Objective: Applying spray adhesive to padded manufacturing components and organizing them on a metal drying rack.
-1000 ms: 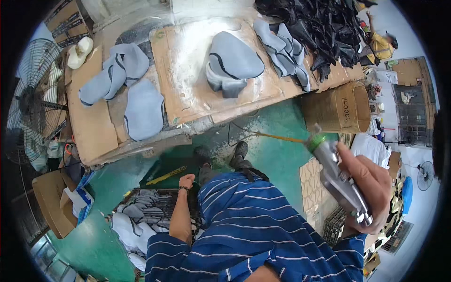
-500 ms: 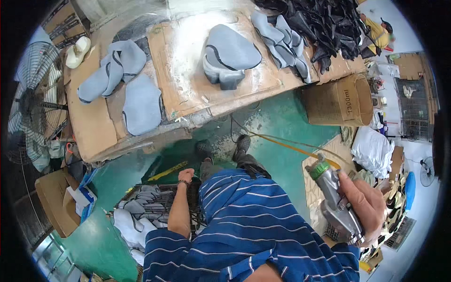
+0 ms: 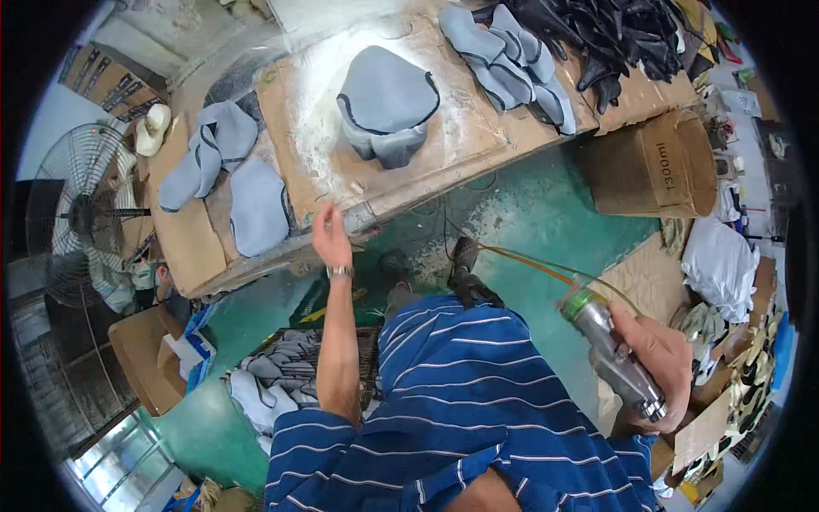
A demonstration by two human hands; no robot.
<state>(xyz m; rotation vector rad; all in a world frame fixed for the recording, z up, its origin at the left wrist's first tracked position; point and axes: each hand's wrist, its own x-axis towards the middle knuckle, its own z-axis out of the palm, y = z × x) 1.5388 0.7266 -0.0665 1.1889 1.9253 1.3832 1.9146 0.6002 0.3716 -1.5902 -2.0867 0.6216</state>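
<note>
One cardboard-covered worktable (image 3: 192, 235) bears a large grey piece (image 3: 388, 90) standing on its white-dusted middle. A flatter grey piece (image 3: 258, 205) lies near the front edge; a careless sweep of the left hand (image 3: 331, 241) might knock it off. Yellow hose (image 3: 533, 264) trails over the floor near a shoe (image 3: 465, 253) — a foot catching it could tug the silver hand tool (image 3: 612, 352). Fingers of the right hand (image 3: 661, 357) wrap that tool; the left's are loosely curled, seemingly empty — whether they touch the table edge, I cannot tell.
</note>
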